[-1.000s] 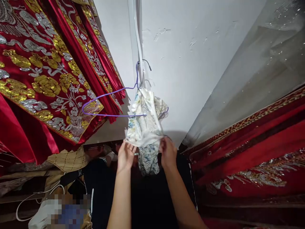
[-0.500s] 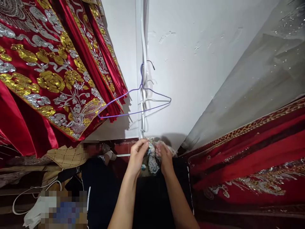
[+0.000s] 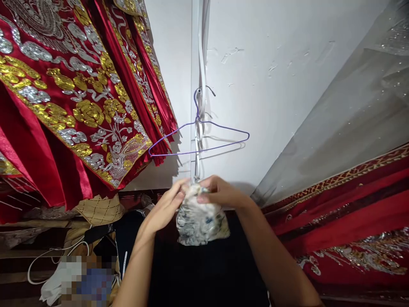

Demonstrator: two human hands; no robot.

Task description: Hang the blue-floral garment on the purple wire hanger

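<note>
Head camera view, looking down and forward: a bunched white cloth with a blue and grey floral print (image 3: 202, 219) hangs in front of the person's dark clothing, pinched at its top edge by both hands. The left hand (image 3: 166, 207) is half curled, its fingertips closed on the cloth's upper left corner. The right hand (image 3: 222, 192) comes in from the other side with fingers bent over the top of the bundle, thumb and forefinger gripping the same gathered edge, so the two hands nearly touch.

Directly above the cloth, a thin purple wire hanger (image 3: 200, 138) hangs bare on a white cord (image 3: 200, 55) that runs up the white wall (image 3: 271, 85). Left of the cloth and higher, red satin garments with gold and silver embroidered flowers (image 3: 73, 106) hang in a row. Right of the cloth, more red embroidered fabric (image 3: 351, 213) lies under a clear plastic cover (image 3: 351, 106). Below and left of the cloth sit a tan quilted item (image 3: 99, 209) and a loose white cable (image 3: 57, 256). No readable writing or labels show anywhere.
</note>
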